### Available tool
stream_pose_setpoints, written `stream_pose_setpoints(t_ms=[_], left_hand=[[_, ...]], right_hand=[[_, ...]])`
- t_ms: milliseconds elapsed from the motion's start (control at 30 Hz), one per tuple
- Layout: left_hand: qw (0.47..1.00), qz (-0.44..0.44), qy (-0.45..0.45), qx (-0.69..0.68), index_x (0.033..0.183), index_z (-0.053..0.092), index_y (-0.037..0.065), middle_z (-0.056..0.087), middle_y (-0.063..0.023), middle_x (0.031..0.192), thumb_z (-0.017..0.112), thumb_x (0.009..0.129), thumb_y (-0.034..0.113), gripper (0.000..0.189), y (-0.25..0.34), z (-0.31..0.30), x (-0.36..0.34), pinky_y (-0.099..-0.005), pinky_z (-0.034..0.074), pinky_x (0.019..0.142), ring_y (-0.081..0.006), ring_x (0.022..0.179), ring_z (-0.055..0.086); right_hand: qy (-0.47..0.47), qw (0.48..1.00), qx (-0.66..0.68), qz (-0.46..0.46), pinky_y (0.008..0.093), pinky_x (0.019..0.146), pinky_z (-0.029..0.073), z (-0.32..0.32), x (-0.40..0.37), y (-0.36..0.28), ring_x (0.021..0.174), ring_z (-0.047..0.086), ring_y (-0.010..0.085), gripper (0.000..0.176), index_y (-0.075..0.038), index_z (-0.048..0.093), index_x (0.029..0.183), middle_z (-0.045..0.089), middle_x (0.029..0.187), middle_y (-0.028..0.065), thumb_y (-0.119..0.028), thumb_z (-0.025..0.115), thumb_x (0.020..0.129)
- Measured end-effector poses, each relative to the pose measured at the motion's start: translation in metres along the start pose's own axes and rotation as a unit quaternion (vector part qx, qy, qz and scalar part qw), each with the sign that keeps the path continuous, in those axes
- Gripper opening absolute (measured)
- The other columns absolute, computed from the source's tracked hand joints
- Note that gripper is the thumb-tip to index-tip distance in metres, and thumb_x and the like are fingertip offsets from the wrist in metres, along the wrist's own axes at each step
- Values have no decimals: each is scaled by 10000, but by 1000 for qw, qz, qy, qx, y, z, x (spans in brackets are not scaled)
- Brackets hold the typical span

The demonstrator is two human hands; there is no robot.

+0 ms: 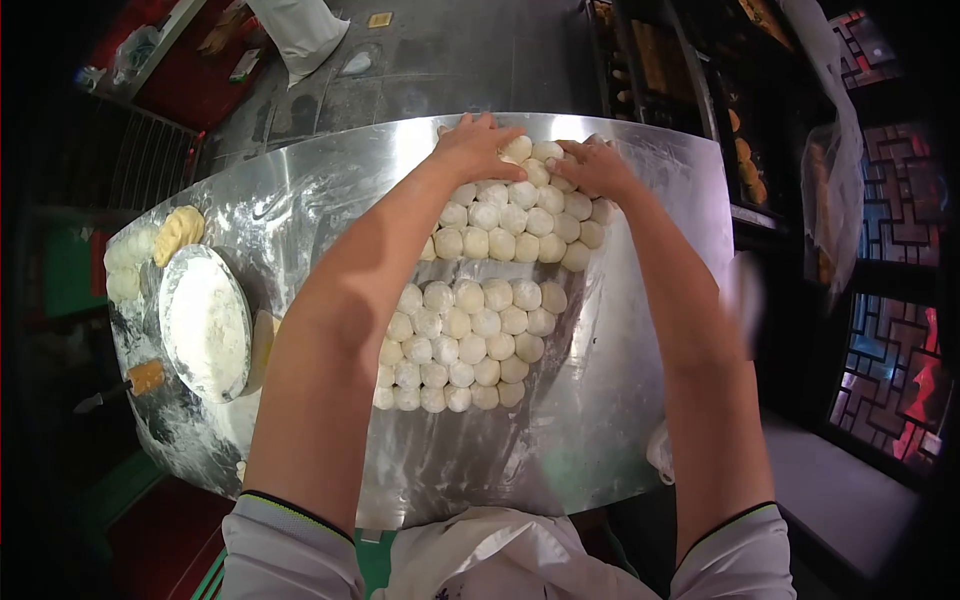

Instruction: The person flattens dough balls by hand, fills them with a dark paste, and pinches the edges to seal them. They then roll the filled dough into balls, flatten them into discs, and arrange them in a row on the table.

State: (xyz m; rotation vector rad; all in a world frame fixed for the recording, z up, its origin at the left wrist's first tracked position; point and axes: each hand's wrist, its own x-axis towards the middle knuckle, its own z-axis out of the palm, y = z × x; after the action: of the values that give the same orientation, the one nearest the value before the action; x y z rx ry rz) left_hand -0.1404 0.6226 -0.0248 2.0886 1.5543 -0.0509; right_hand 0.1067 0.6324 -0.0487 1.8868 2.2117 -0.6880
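Two blocks of round, flour-dusted dough balls lie in tight rows on the metal table. My left hand [478,152] rests at the far left edge of the farther block of dough balls [500,215], its fingers spread and thumb pointing right. At that block's far right corner, my right hand [596,168] lies over the balls with its fingers stretched out; some fingertips are hidden. Both hands touch the dough from the sides, and neither grips a ball. Nearer to me sits the second block of dough balls [465,345], partly covered by my left forearm.
On the left of the floury table [620,400] stand an oval tub of flour [205,325], a yellow dough lump [180,232] and more pale dough [130,262]. A scraper [145,378] lies by the left edge. Trays of baked goods [748,165] are at the right.
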Motion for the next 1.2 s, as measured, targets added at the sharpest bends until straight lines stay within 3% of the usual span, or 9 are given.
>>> stream_pose_setpoints(t_ms=[267,333,400,500,600,700,867,1067,1200], left_hand=[[990,54,-127,-19,1521,438,360,488,-86,1468,799,737,504,875,-16,2,-40,-595,355,1136,-335,1416,397],[993,50,-95,-38,1530,435,346,474,-97,1509,782,796,432,817,-21,4,-62,-599,344,1143,-323,1432,401],[969,61,179,-157,1546,428,290,441,-114,1558,724,885,357,728,-31,14,-85,-551,332,1168,-302,1461,386],[822,16,243,-514,1551,399,101,401,-139,1591,528,1049,339,570,-3,7,-155,-420,292,1207,-274,1476,371],[483,-100,166,-854,1547,366,9,379,-149,1598,353,1112,432,607,51,48,-218,-384,266,1220,-259,1483,348],[438,-35,57,-897,1555,346,22,339,-157,1615,392,1088,489,662,77,82,-291,-410,243,1225,-290,1490,316],[711,-23,28,-702,1499,448,18,447,-167,1544,415,1092,449,594,58,88,-374,-444,379,1117,-306,1430,420],[762,-118,16,-637,1373,587,29,598,-111,1376,484,1082,320,425,28,136,-412,-373,468,1002,-242,1241,581],[768,-113,10,-630,1339,605,19,632,-88,1314,521,1065,289,394,78,130,-398,-338,484,958,-196,1172,608]], right_hand=[[-87,995,-4,-40,507,1068,458,0,-39,-35,1307,512,411,701,-263,596,1435,587,1333,204,-655,642,856],[38,999,9,-35,490,1054,462,9,-57,-40,1268,534,415,628,-203,611,1408,592,1318,208,-551,654,887],[162,986,23,-34,472,1039,467,16,-80,-53,1229,555,418,556,-143,625,1382,597,1304,213,-447,667,918],[302,916,261,-27,454,1027,461,25,-143,-103,1206,560,407,425,-34,619,1314,587,1300,224,-238,656,943],[204,875,363,-246,492,1182,303,71,-221,-190,1400,408,427,641,11,451,1465,464,1497,238,-178,648,886],[307,881,310,-183,514,1182,293,108,-289,-179,1419,376,429,648,10,437,1472,439,1521,229,-194,634,890],[231,942,244,-16,465,1150,354,133,-405,-75,1386,422,398,529,-33,497,1442,429,1549,175,-167,643,951],[446,815,254,270,388,963,498,184,-583,108,1125,621,340,434,66,570,1308,655,1207,192,-166,666,954],[332,695,413,487,406,927,500,216,-649,188,1113,611,223,544,7,552,1371,636,1238,122,-339,662,966]])
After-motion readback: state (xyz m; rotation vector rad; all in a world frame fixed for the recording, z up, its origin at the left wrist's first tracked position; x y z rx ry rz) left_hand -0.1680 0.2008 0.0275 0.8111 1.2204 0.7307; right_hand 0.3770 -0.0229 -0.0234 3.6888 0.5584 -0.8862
